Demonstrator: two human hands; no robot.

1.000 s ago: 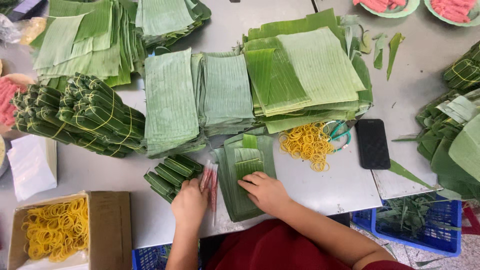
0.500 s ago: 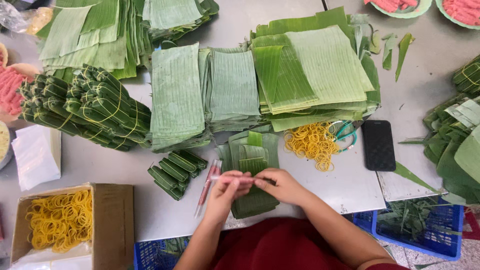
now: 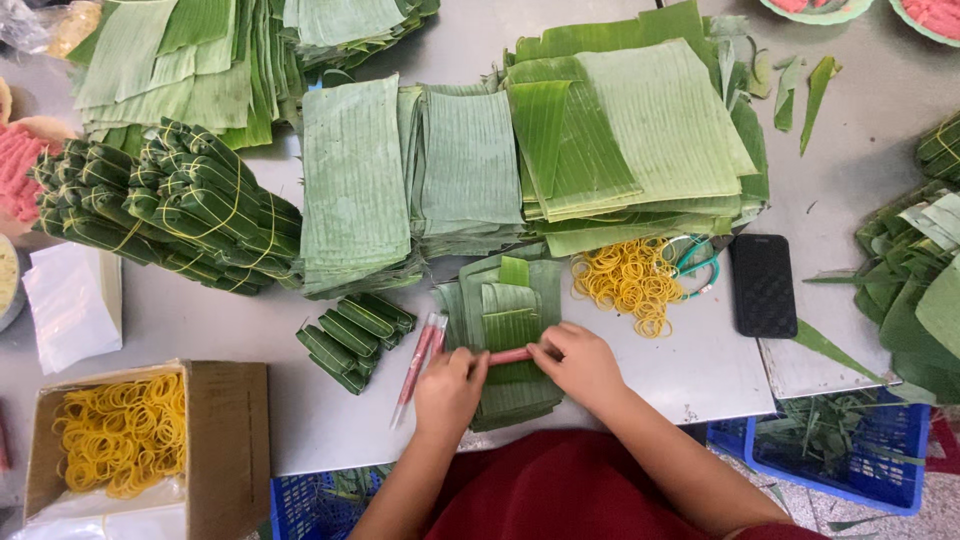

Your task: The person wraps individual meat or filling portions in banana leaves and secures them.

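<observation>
Head view — pink stick [image 3: 510,356] between hands [image 3: 515,375]

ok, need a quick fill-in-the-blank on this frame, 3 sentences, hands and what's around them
1. Both the left hand and the right hand hold a pink ____ across the banana-leaf strips.
2. The cardboard box holds yellow ____.
3. The black phone lies to the ____ of the loose pile of rubber bands.

Missing words: stick; rubber bands; right
</observation>
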